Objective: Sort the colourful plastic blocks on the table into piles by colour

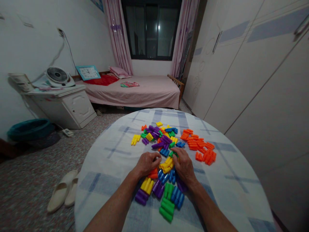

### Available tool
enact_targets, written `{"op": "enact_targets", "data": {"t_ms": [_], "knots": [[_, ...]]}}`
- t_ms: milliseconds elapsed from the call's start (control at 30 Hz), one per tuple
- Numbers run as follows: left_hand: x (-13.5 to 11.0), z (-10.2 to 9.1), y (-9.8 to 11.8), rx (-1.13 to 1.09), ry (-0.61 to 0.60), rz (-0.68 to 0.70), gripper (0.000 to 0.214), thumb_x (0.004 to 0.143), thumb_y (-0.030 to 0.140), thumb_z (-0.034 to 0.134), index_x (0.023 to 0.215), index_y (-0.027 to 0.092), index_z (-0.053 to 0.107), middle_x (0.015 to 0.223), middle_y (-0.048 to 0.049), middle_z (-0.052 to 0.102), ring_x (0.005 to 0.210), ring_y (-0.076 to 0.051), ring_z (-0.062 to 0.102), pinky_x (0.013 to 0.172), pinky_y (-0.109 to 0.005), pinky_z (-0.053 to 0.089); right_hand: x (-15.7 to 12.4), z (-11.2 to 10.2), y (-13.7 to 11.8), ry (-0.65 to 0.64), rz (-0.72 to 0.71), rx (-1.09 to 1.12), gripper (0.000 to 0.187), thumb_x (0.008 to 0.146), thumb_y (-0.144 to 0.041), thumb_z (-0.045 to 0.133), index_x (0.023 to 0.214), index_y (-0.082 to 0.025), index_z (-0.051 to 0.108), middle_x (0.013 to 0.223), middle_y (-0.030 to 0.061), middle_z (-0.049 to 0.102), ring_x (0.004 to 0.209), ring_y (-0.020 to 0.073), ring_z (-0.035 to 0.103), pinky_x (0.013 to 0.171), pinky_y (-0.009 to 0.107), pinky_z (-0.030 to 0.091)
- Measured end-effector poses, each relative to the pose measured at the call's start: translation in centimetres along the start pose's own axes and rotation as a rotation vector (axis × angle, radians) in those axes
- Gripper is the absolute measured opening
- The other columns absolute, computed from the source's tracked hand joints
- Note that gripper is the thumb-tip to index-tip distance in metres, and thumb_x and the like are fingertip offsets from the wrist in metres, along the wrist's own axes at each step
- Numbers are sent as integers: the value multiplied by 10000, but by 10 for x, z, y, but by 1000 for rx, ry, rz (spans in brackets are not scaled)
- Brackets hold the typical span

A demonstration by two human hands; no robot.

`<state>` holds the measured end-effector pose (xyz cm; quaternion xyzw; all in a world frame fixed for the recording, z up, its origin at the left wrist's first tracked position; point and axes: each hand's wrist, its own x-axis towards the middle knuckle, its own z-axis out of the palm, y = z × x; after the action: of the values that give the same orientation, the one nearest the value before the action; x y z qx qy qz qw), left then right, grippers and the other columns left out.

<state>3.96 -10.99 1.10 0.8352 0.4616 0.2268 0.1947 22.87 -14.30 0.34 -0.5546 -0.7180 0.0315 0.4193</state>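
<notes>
A heap of mixed coloured plastic blocks (pixel 161 138) lies on a round table with a checked cloth (pixel 116 161). To its right sits a separate group of orange blocks (pixel 199 146). My left hand (pixel 147 162) is curled over an orange block at the near edge of the heap. My right hand (pixel 183 166) rests on the heap beside it, fingertips touching a green block and yellow blocks (pixel 167 167). More blocks in purple, yellow, blue and green (pixel 166 196) lie between my forearms.
A bed with a pink cover (pixel 145 90) stands behind the table under a dark window. White wardrobes (pixel 253 71) line the right side. A white cabinet with a fan (pixel 65 103) is at left. Slippers (pixel 62 191) lie on the floor by the table.
</notes>
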Motion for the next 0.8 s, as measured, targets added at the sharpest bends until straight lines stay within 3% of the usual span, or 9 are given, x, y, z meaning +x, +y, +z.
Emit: {"op": "enact_targets", "data": {"t_ms": [300,533,800], "knots": [[0,0,1,-49,19,17,256,830,325,480,955,210,672,698,2,686,637,-122,605,623,-211,393,0,-1,-7,-79,-21,27,262,844,-144,406,1029,-200,583,1024,73,617,1010,206,540,912,397,425],[3,3,-5,-57,110,18,252,846,261,464,989,198,661,944,-36,690,867,-150,612,786,-238,435,-3,-4,-24,-191,-147,28,281,838,-161,451,1093,-208,559,1061,72,606,1016,206,527,899,390,421],[3,2,-8,-139,142,-9,249,836,210,468,999,187,654,992,-46,683,923,-163,607,849,-271,452,-10,-3,-43,-394,-226,71,522,753,-233,582,1256,-211,446,1212,89,531,1127,233,455,951,406,365]]}}
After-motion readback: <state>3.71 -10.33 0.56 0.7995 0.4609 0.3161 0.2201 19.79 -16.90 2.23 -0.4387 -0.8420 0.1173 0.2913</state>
